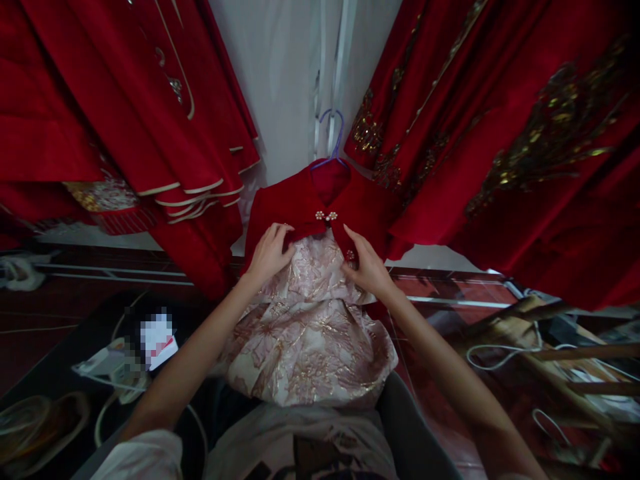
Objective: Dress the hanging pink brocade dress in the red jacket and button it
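Observation:
A short red jacket (295,197) hangs on a purple hanger (337,137), its front joined by a pearly flower-shaped clasp (327,216). Beneath it shows a pale pink dress (310,347) of shiny brocade, its skirt spread toward my lap. My left hand (273,253) is closed on the jacket's lower front edge at the left, fingers bent over the red cloth. On the other front panel, my right hand (367,263) holds the edge between thumb and fingers. A second beaded fastening (351,255) sits beside the right thumb. The fingertips are partly hidden by cloth.
Red garments (200,133) with pale trim hang at the left, and red garments with gold sequins (540,140) hang at the right. At lower left, a dark surface (45,360) bears plastic packets (117,367). A wooden frame (565,353) with cords stands at lower right.

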A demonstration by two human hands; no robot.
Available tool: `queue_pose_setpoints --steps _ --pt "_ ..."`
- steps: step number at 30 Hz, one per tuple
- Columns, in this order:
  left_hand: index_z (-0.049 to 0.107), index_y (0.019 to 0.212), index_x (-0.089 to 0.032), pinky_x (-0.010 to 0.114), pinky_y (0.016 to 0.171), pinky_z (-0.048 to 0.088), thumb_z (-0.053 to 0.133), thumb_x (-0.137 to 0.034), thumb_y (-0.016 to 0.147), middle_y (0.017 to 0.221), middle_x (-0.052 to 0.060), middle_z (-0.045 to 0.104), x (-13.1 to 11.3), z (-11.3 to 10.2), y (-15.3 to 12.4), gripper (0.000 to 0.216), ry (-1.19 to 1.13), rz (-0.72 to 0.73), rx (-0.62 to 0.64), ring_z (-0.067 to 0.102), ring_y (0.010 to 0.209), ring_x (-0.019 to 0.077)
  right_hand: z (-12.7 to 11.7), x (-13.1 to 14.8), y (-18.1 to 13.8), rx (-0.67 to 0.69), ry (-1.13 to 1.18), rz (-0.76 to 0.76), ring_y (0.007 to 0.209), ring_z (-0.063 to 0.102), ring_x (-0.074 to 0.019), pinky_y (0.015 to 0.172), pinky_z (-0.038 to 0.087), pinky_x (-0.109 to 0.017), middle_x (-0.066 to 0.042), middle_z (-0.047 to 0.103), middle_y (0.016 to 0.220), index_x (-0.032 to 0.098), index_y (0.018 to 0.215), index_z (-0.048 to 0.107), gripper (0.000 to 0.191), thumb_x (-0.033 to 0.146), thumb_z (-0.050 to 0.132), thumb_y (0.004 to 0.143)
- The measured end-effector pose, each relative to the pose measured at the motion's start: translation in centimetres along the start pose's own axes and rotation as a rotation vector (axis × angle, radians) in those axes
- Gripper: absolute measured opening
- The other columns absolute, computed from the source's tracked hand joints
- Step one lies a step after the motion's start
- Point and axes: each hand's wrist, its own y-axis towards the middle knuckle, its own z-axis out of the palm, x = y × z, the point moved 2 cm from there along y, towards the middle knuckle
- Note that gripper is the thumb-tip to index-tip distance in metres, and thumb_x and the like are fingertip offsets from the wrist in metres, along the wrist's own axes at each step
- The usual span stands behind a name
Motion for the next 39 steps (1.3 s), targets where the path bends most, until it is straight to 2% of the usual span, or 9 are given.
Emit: queue_pose_setpoints --steps 9,14,17,21,23,29,32,36,39 --pt "0.055 0.091 -0.024 0.033 0.073 0.049 0.045 -0.040 0.092 0.085 0.004 0.066 5.5 -1.9 -4.3 0.019 -0.071 -0.271 -0.014 0.063 0.079 0.0219 -4.9 -2.9 -3.4 -0.256 -0.089 0.263 0.083 0.066 -0.0247 0.080 0.053 -0.043 -0.007 0.070 0.099 0.026 0.111 0.064 0.029 0.027 0.044 0.091" --pt "0.050 0.088 -0.022 0.022 0.057 0.041 0.043 -0.048 0.093 0.069 -0.002 0.056 2.5 -5.3 -2.6 0.027 -0.376 -0.287 -0.042 0.055 0.062 0.0128 -9.6 -0.3 -2.1 -0.334 -0.091 0.333 0.068 0.061 -0.0206 0.064 0.048 -0.033 -0.005 0.068 0.082 0.024 0.101 0.065 0.025 0.042 0.053 0.089" --pt "0.049 0.085 -0.022 0.021 0.059 0.042 0.043 -0.047 0.094 0.071 -0.002 0.053 -1.1 -4.6 -2.5 0.028 -0.474 -0.178 0.132 0.052 0.063 0.0113 -9.9 2.1 -0.7 -0.240 0.029 0.344 0.060 0.055 -0.0162 0.055 0.042 -0.027 -0.002 0.063 0.071 0.022 0.084 0.062 0.028 0.050 0.060 0.084" --pt "0.049 0.094 -0.020 0.024 0.068 0.045 0.036 -0.043 0.098 0.077 -0.001 0.057 -5.2 -0.4 -4.3 0.026 -0.467 -0.081 0.389 0.057 0.069 0.0125 -6.8 5.0 0.9 -0.048 0.263 0.283 0.056 0.046 -0.0105 0.052 0.036 -0.022 0.001 0.052 0.064 0.020 0.074 0.053 0.035 0.051 0.051 0.090" --pt "0.047 0.096 -0.020 0.027 0.071 0.046 0.034 -0.039 0.099 0.080 0.001 0.060 -6.4 1.7 -5.3 0.024 -0.411 -0.055 0.480 0.061 0.071 0.0146 -4.7 6.2 1.8 -0.075 0.257 0.222 0.055 0.040 -0.0093 0.053 0.034 -0.022 0.003 0.044 0.061 0.020 0.070 0.047 0.036 0.047 0.048 0.093" --pt "0.050 0.107 -0.016 0.036 0.081 0.050 0.038 -0.029 0.096 0.095 0.011 0.068 -7.1 4.1 -5.9 0.021 -0.269 -0.061 0.492 0.067 0.087 0.0236 2.5 7.7 5.1 -0.168 0.304 -0.015 0.071 0.051 -0.0109 0.061 0.044 -0.022 -0.003 0.050 0.089 0.020 0.073 0.045 0.018 0.027 0.057 0.083" --pt "0.055 0.100 -0.015 0.037 0.083 0.050 0.045 -0.022 0.090 0.099 0.012 0.068 -6.3 3.4 -5.7 0.016 -0.312 -0.036 0.508 0.066 0.090 0.0237 6.1 6.1 6.3 -0.092 0.330 -0.002 0.070 0.052 -0.0114 0.063 0.045 -0.022 0.000 0.051 0.083 0.021 0.076 0.044 0.012 0.016 0.055 0.075" --pt "0.062 0.092 -0.016 0.028 0.064 0.052 0.050 -0.032 0.089 0.079 0.005 0.068 -2.7 1.8 -4.3 0.021 -0.587 -0.133 0.564 0.064 0.068 0.0161 8.5 2.9 6.4 -0.099 0.346 0.136 0.072 0.056 -0.0126 0.067 0.047 -0.024 -0.001 0.056 0.086 0.021 0.092 0.048 0.019 0.013 0.050 0.074" --pt "0.062 0.090 -0.017 0.024 0.060 0.050 0.059 -0.032 0.082 0.077 0.003 0.066 1.6 0.7 -2.2 0.017 -0.578 -0.286 0.209 0.061 0.063 0.0122 8.7 1.8 5.9 -0.069 0.297 0.110 0.081 0.058 -0.0147 0.075 0.048 -0.027 -0.003 0.059 0.092 0.020 0.106 0.052 0.034 0.009 0.047 0.074"
